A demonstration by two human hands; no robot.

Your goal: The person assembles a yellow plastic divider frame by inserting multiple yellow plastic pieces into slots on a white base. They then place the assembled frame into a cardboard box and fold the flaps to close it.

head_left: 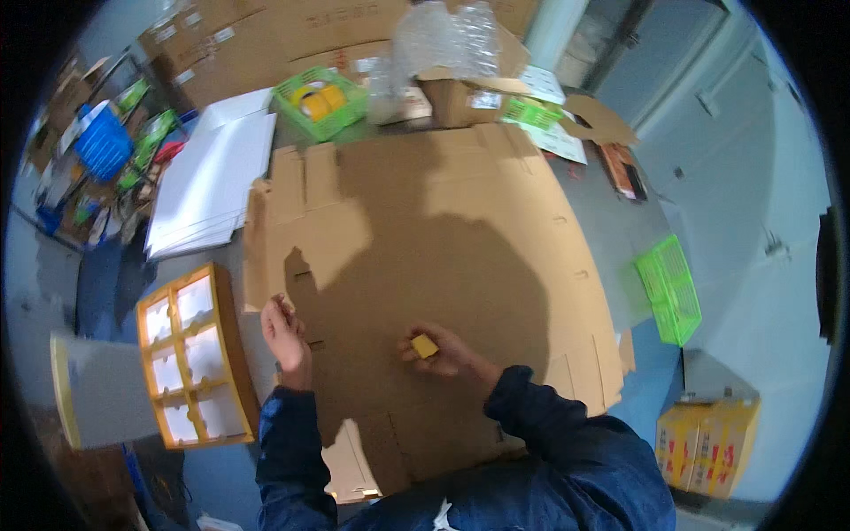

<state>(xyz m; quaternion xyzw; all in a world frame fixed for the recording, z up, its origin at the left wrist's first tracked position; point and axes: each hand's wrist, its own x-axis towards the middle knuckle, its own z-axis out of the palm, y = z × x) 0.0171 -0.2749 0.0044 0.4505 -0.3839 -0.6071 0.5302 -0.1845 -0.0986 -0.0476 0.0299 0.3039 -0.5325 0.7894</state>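
My right hand (453, 350) is over the middle of a large brown cardboard sheet (372, 265). Its fingers are closed around a small yellow block (425, 346), which has a flat face turned up. Further left, beside the sheet's left edge, is my left hand (285, 341). Its fingers point away from me, loosely bent and partly apart, and I see nothing held in them. Just left of that hand stands a yellow-orange box (181, 354) divided into several white-lined compartments.
White boards (212, 168) are stacked at the far left, beside a green basket (320, 104) of yellow tape rolls. Bubble wrap (447, 40) tops a carton (447, 99) at the back. A green crate (669, 290) is at the right; taped cartons (707, 445) stand lower right.
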